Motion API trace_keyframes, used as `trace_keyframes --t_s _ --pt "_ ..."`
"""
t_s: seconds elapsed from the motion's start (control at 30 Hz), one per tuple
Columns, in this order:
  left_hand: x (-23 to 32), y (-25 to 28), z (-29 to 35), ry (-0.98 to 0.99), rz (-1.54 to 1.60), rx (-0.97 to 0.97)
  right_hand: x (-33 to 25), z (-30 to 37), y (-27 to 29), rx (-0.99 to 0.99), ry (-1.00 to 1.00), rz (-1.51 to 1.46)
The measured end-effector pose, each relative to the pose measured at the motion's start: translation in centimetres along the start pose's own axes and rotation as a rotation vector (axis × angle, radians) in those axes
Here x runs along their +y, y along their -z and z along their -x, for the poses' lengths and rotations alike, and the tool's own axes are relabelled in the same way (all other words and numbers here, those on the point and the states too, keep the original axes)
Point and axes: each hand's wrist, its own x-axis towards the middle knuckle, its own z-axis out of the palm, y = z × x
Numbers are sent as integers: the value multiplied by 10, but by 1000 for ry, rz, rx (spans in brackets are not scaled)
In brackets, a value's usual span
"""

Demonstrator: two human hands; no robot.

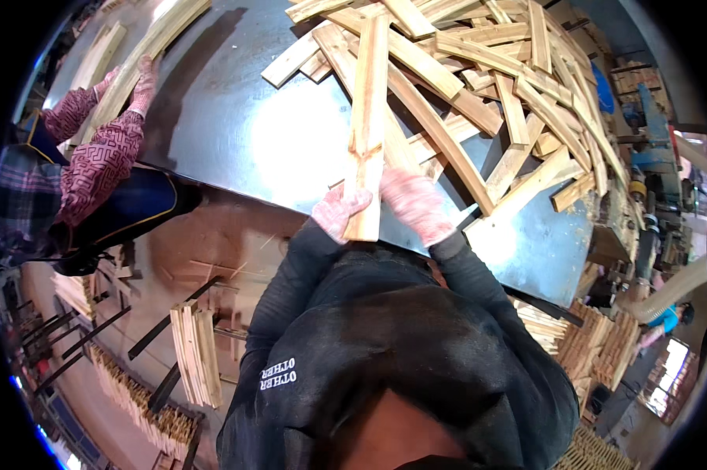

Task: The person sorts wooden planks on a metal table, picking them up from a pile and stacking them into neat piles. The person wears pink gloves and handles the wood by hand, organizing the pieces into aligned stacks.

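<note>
A long, pale wooden strip (pixel 367 117) with a knot in its lower half points away from me, its near end at the table's front edge. My left hand (pixel 341 211), in a pinkish knit glove, grips that near end from the left with the thumb over the top face. Just right of the strip is my right hand (pixel 417 205), gloved the same way. Motion smears its fingers, so whether it touches the strip is unclear. A loose pile of wooden strips (pixel 486 98) lies beyond both hands.
A metal-topped table (pixel 236 133) stretches before me. At the left, a co-worker's gloved hands (pixel 143 86) hold a long board (pixel 138 59). Stacked strips (pixel 197 352) rest on dark rack bars at lower left; more wood stacks (pixel 596 337) stand at right, near a pale hose (pixel 674 294).
</note>
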Motion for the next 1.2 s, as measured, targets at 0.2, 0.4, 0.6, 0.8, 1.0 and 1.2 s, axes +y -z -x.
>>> trace_keyframes --t_s 0.2,0.4,0.6,0.8,1.0,1.2 --pt "-24 -27 -14 -228 -263 334 148 -14 41 181 -283 425" --pt "-66 2 -9 -337 -294 647 70 -15 61 -130 -328 -159" --pt "-74 -7 -27 -217 -713 820 44 -30 -16 73 -39 199" --pt "-92 23 -30 -194 16 479 -17 -38 -2 -351 -80 -368" --pt "-19 -10 5 -90 229 232 -29 -84 24 -280 30 -134" --pt "-12 2 3 -153 -6 393 51 -209 30 181 -122 336"
